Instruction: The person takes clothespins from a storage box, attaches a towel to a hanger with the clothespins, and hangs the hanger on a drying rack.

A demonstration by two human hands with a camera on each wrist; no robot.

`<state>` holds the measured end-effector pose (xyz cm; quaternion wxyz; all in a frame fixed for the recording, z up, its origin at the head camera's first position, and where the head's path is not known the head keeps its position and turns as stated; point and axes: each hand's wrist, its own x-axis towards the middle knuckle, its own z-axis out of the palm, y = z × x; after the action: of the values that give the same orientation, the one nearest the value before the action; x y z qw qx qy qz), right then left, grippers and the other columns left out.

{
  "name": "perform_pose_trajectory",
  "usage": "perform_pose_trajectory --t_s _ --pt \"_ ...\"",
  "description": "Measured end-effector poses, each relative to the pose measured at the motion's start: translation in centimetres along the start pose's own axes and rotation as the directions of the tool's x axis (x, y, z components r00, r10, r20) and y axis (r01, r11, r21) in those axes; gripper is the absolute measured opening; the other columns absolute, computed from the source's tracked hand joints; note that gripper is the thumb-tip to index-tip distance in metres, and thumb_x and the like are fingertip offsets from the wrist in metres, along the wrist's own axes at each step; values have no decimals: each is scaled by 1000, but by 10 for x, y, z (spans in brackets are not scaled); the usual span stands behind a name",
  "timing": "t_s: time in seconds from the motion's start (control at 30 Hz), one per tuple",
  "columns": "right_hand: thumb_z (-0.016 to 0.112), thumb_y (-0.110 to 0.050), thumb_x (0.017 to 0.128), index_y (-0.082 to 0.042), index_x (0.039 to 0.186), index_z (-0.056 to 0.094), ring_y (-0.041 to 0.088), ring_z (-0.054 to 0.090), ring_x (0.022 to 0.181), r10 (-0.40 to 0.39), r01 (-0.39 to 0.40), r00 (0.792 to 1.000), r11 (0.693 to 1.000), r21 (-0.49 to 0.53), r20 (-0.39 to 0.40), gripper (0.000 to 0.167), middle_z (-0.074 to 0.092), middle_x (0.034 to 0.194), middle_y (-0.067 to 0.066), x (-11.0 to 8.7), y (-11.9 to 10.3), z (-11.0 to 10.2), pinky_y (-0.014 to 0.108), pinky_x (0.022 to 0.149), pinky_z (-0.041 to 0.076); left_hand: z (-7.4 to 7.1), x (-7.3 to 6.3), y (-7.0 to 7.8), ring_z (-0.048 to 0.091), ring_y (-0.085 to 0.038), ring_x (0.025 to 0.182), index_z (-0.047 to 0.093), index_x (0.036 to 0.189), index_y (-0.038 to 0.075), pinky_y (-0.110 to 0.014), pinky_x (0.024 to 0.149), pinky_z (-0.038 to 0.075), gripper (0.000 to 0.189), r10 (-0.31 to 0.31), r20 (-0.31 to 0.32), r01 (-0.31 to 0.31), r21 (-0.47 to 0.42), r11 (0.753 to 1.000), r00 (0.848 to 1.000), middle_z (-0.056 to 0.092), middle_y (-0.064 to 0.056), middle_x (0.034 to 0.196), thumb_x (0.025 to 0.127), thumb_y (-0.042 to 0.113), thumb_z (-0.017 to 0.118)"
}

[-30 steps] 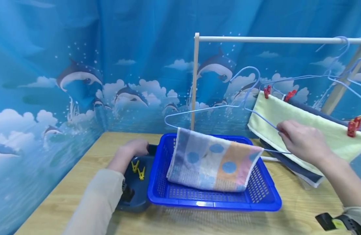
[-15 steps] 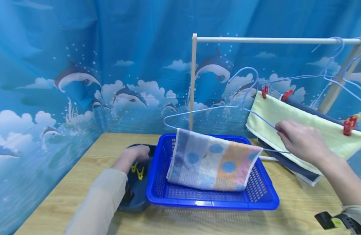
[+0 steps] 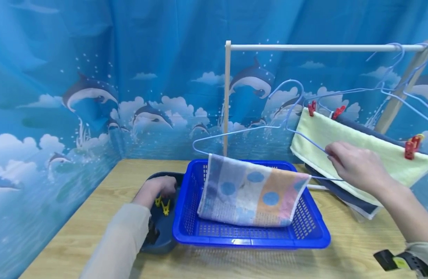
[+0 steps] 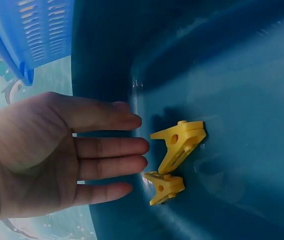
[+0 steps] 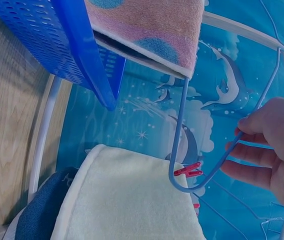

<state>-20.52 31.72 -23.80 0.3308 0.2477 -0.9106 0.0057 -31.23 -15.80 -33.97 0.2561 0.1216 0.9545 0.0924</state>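
My left hand (image 3: 166, 185) reaches down into a dark blue-green basin (image 3: 159, 246). In the left wrist view its fingers are extended, the tips just short of two yellow clothespins (image 4: 182, 142) on the basin floor. My right hand (image 3: 356, 166) pinches one side of a blue wire hanger (image 3: 245, 131), thumb and fingers around the wire in the right wrist view. Over the hanger's lower bar drapes a patterned towel (image 3: 239, 193) with blue dots, bunched toward the left end. It hangs tilted above a blue plastic basket (image 3: 252, 242).
Behind the right hand, a pale yellow towel (image 3: 339, 133) and a dark blue towel (image 3: 363, 207) hang with red clothespins (image 3: 311, 108). A rack with a white rail (image 3: 304, 47) carries hangers at the right. The wooden table (image 3: 78, 228) extends along the left.
My left hand has shifted slightly within the basin, toward the near right, around the yellow clothespins. The right hand keeps its hold on the hanger. The head view has turned slightly.
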Motion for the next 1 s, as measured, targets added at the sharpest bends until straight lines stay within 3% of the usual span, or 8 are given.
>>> perform_pose_trajectory --t_s 0.23,0.67,0.83,1.0 --pt "68 1 76 -3 90 59 18 54 59 20 -20 999 1000 -6 27 17 62 77 8 -1 0 0 39 50 46 6 -3 0 60 -22 72 62 85 5 -35 63 48 7 -39 17 39 13 999 999 63 -7 77 87 12 60" --pt "68 1 77 -3 91 59 18 54 60 22 -21 999 1000 -12 25 18 62 78 9 -1 1 -1 39 51 46 8 -1 -1 61 -22 68 60 83 4 -32 59 47 6 -28 -7 28 17 999 1000 63 -8 73 87 9 59" --pt "68 1 76 -3 91 59 19 55 61 22 -22 1000 1000 -10 15 18 62 78 9 -3 1 0 39 51 46 4 -1 -3 57 -18 59 60 75 6 -30 53 45 10 39 -79 -35 46 998 996 60 -4 67 85 6 60" --pt "68 1 75 -4 90 60 17 53 58 18 -18 1000 1000 -13 6 17 62 77 8 -4 1 2 35 48 43 0 -4 -3 40 -12 48 57 67 9 -26 45 33 18 80 -160 -71 66 995 984 45 2 57 83 2 56"
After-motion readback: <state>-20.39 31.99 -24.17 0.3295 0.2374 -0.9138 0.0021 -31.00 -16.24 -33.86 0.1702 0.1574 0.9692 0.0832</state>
